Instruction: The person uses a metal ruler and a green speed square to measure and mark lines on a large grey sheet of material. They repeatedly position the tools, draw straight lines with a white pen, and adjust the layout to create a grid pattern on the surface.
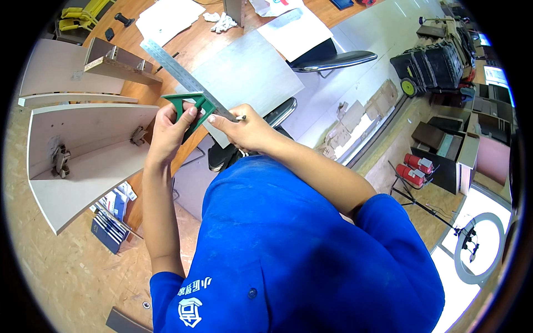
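A combination square with a green triangular head and a long steel blade (177, 71) is held up in front of me, over the near edge of the table. My left hand (169, 133) is closed round the green head, with the thumb through its opening. Closed at the blade's near end is my right hand (247, 130), its thumb against the metal beside the head. A thin rod with a dark tip (242, 118) pokes out by the right fingers; its kind is unclear. Beyond the square, a pale grey board (244, 69) lies flat on the table.
Papers (166, 19), white gloves (222, 23) and a dark cylinder (123, 20) lie on the wooden table (183, 47). At left stand pale panels with hinges (61, 161). Black chairs (338, 60) sit beyond the table; red canisters (411, 173) and a ring light (461, 250) are at right.
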A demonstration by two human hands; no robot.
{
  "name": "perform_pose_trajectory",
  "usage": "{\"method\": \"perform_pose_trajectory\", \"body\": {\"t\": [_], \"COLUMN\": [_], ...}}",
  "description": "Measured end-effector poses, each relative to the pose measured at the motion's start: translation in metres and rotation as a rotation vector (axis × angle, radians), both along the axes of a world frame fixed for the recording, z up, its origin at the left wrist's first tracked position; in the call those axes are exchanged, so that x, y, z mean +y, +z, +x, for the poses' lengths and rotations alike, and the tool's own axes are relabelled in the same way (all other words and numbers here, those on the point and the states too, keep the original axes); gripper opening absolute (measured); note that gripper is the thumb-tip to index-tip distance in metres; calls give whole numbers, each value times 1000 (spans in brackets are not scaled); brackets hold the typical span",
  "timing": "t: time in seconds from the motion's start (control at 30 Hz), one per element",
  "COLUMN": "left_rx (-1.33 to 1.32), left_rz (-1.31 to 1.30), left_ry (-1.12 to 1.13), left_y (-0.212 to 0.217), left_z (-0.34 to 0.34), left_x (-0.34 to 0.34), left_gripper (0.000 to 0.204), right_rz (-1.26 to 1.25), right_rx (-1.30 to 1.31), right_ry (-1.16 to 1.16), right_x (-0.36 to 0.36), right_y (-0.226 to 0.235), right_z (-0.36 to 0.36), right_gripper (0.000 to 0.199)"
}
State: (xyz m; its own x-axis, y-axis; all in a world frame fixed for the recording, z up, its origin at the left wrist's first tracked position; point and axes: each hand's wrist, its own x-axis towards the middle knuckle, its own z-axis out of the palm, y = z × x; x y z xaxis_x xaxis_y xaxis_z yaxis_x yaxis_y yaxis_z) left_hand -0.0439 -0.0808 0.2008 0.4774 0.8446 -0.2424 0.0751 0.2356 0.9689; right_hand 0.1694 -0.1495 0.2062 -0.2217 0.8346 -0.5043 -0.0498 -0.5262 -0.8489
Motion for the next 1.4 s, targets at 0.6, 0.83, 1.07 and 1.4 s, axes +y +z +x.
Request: {"method": "perform_pose_trajectory", "body": {"t": [0.6, 0.83, 1.07, 1.4], "left_rx": [145, 136, 285, 528], "left_rz": [-31, -135, -67, 63], "left_ry": [122, 140, 293, 233], "left_y": [-22, -111, -221, -302], "left_z": [11, 8, 13, 16], "left_x": [-11, 115, 212, 244], "left_gripper": [19, 16, 24, 30], "right_rz": [-148, 325, 337, 561], "right_rx": [193, -488, -538, -642], "right_ry": [77, 128, 100, 340], "right_x": [3, 40, 69, 136], "right_y": [-39, -113, -192, -266], "right_z": [12, 48, 104, 115], "right_gripper": [44, 44, 26, 38]}}
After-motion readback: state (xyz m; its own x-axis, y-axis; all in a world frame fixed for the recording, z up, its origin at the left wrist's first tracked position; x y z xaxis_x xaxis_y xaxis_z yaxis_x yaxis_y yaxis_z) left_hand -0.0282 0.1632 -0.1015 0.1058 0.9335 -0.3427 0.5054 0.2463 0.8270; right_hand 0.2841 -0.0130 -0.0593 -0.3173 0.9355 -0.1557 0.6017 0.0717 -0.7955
